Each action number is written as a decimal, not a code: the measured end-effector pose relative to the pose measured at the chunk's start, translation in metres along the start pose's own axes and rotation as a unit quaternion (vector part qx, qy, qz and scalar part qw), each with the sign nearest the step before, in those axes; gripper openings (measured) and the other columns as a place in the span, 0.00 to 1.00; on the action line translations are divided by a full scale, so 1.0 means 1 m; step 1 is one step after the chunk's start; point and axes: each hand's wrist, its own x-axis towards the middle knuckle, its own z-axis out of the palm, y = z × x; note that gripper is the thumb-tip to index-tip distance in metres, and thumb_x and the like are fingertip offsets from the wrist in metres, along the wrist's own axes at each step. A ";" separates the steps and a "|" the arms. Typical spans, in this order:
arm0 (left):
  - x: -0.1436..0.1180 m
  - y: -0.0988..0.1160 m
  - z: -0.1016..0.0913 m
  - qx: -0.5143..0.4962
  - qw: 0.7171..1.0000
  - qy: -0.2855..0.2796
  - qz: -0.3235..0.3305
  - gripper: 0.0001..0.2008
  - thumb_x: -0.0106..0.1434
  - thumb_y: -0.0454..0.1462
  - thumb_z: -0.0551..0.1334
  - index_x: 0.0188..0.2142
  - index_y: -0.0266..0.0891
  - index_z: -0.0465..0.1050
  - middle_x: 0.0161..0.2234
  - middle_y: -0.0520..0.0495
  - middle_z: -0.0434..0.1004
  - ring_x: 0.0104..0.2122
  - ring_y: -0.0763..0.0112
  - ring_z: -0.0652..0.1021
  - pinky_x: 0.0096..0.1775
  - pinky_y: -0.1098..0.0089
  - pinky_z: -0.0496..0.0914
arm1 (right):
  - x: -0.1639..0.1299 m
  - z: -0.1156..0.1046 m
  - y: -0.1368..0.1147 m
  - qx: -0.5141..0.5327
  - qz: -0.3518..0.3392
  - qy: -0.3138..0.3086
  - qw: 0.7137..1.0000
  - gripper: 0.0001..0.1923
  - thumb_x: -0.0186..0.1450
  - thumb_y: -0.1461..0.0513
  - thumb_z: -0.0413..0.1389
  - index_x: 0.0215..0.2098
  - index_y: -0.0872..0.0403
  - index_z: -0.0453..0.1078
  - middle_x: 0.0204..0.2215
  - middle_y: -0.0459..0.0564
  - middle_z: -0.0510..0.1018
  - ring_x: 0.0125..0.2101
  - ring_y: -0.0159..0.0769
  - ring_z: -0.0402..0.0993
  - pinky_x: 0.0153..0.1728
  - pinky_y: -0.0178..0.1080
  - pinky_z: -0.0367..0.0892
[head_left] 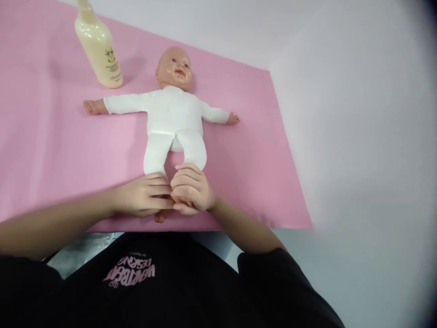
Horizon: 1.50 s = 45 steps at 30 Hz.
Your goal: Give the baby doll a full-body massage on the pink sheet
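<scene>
A baby doll in a white suit lies on its back on a pink mat, arms spread, head pointing away from me. My left hand is wrapped around the doll's left-side foot near the mat's front edge. My right hand is closed around the other foot, right beside it. The two hands touch each other. Only a bit of one foot shows below my fingers.
A cream lotion bottle stands on the mat at the far left, beyond the doll's arm. A white surface lies to the right of the mat. My black shirt fills the bottom of the view.
</scene>
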 end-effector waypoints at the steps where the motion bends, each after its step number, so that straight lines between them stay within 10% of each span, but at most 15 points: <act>1: -0.001 0.000 0.000 0.000 1.000 -0.003 -0.002 0.08 0.76 0.35 0.61 0.43 0.41 0.81 0.41 0.44 0.86 0.42 0.63 0.82 0.50 0.60 0.78 | 0.002 0.000 -0.001 -0.012 0.003 0.005 1.000 0.11 0.73 0.51 0.55 0.39 0.49 0.69 0.31 0.46 0.77 0.36 0.38 0.76 0.55 0.51 0.73; 8: -0.005 -0.001 0.001 -0.004 0.999 -0.022 -0.028 0.12 0.75 0.33 0.58 0.40 0.43 0.81 0.37 0.46 0.84 0.39 0.64 0.80 0.48 0.62 0.78 | 0.015 -0.002 -0.007 0.001 0.001 0.058 0.998 0.03 0.69 0.63 0.57 0.38 0.50 0.66 0.30 0.43 0.77 0.35 0.34 0.76 0.55 0.47 0.73; 26: 0.002 0.001 -0.002 -0.004 1.000 0.003 -0.005 0.12 0.77 0.32 0.57 0.40 0.39 0.79 0.35 0.45 0.83 0.37 0.64 0.80 0.46 0.63 0.77 | 0.016 -0.003 -0.002 0.032 -0.023 0.045 0.998 0.14 0.78 0.54 0.47 0.39 0.51 0.69 0.30 0.45 0.78 0.32 0.33 0.76 0.53 0.46 0.74; 45: 0.000 0.000 -0.001 -0.017 1.000 -0.013 -0.018 0.11 0.77 0.33 0.57 0.43 0.38 0.80 0.42 0.42 0.86 0.42 0.61 0.81 0.49 0.59 0.79 | 0.014 0.001 -0.003 -0.002 0.008 0.061 0.998 0.15 0.70 0.52 0.59 0.48 0.52 0.70 0.32 0.46 0.81 0.33 0.36 0.79 0.46 0.45 0.77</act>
